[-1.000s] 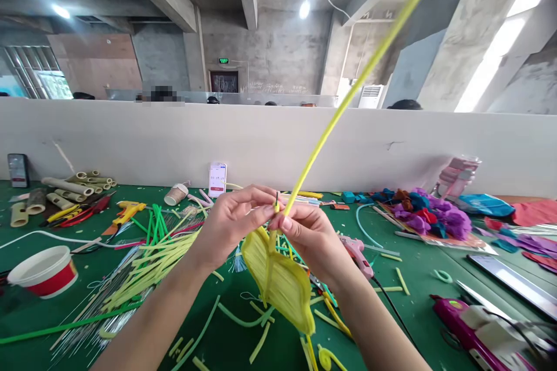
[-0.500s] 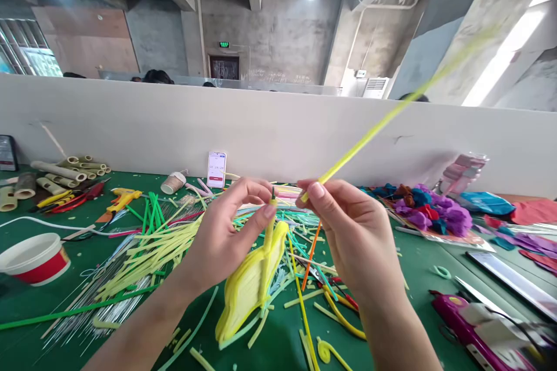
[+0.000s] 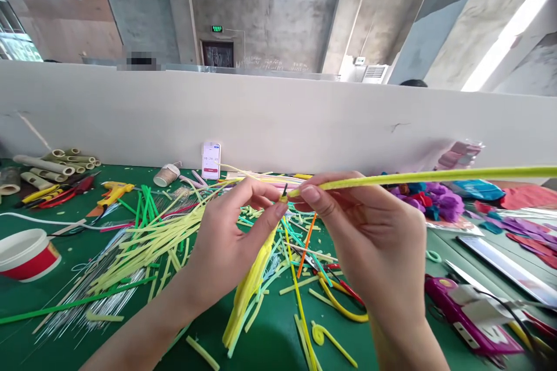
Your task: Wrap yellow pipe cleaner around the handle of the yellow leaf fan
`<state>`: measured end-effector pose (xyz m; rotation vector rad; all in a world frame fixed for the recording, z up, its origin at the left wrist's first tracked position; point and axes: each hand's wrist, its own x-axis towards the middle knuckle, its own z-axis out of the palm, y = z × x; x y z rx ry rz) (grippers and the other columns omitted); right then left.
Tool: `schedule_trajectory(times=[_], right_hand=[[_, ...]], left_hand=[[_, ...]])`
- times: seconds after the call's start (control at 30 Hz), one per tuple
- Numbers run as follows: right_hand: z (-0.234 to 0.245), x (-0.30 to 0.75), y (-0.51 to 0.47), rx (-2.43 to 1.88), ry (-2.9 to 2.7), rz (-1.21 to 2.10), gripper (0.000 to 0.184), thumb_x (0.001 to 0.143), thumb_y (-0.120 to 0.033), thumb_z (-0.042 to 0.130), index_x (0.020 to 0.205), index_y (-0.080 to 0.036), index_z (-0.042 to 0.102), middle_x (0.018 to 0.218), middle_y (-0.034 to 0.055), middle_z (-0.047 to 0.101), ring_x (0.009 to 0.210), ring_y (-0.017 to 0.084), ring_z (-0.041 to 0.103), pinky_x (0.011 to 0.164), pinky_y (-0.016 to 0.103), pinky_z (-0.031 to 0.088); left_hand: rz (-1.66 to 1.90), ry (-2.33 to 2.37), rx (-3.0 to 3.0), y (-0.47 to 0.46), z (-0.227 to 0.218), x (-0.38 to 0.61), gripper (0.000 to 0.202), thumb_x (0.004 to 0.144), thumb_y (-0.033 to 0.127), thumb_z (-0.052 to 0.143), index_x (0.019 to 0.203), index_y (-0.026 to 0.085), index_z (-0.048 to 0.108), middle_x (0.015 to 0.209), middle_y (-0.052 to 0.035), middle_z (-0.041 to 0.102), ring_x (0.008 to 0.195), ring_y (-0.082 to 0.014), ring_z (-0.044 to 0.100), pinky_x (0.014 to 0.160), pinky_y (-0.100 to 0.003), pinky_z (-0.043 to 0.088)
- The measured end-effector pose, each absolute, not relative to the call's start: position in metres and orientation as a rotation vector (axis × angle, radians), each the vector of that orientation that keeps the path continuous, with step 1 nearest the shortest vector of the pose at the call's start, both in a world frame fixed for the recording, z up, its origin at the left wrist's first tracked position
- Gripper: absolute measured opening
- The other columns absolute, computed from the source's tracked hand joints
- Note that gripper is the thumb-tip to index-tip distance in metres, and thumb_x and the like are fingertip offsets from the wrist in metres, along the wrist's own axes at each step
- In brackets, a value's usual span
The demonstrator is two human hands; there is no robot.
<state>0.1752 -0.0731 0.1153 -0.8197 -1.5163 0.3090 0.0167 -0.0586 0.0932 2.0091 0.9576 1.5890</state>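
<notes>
My left hand pinches the top of a yellow pipe-cleaner leaf, which hangs edge-on below my fingers over the green table. A short dark wire tip sticks up at the pinch. My right hand is closed on the near end of a long yellow-green pipe cleaner, which runs almost level to the right edge of view. Both pinches meet at the leaf's top.
Loose yellow and green pipe cleaners cover the table centre. A red-and-white tub sits left, a yellow glue gun and paper tubes behind it. A phone leans on the white partition. A purple glue gun and purple flowers lie right.
The long pipe cleaner has swung down from steeply upright to nearly level, pointing right. The leaf has turned from face-on to edge-on. My hands came back together at its top.
</notes>
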Motion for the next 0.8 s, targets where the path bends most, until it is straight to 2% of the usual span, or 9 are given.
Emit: schedule_trajectory(times=[0.23,0.6,0.8], right_hand=[[0.114,0.175,-0.073,-0.851,-1.575,0.192,0.002,0.087,-0.019,0.072,0.087,-0.021,0.074,0.082,-0.0028,0.076,0.072,0.01,0.072,0.065,0.018,0.059],[0.112,0.176,-0.075,-0.948,-1.654,-0.301,0.007,0.087,-0.016,0.071,0.09,-0.022,0.07,0.081,-0.0017,0.077,0.068,0.013,0.073,0.058,0.023,0.055],[0.113,0.176,-0.071,-0.985,-1.662,-0.284,0.005,0.089,-0.019,0.068,0.085,-0.023,0.067,0.077,-0.0015,0.076,0.066,0.015,0.073,0.06,0.025,0.056]], left_hand=[[1.634,1.014,2.026,-0.061,0.094,0.021,0.004,0.091,0.025,0.065,0.093,0.022,0.066,0.091,0.0037,0.072,0.082,-0.0087,0.067,0.073,-0.019,0.053],[1.674,1.035,2.058,-0.061,0.094,0.028,0.004,0.091,0.023,0.066,0.093,0.022,0.068,0.089,0.003,0.075,0.077,-0.0089,0.068,0.071,-0.02,0.055],[1.677,1.074,2.031,-0.06,0.094,0.032,0.006,0.091,0.026,0.067,0.088,0.021,0.068,0.087,0.0014,0.075,0.078,-0.0114,0.069,0.072,-0.023,0.055]])
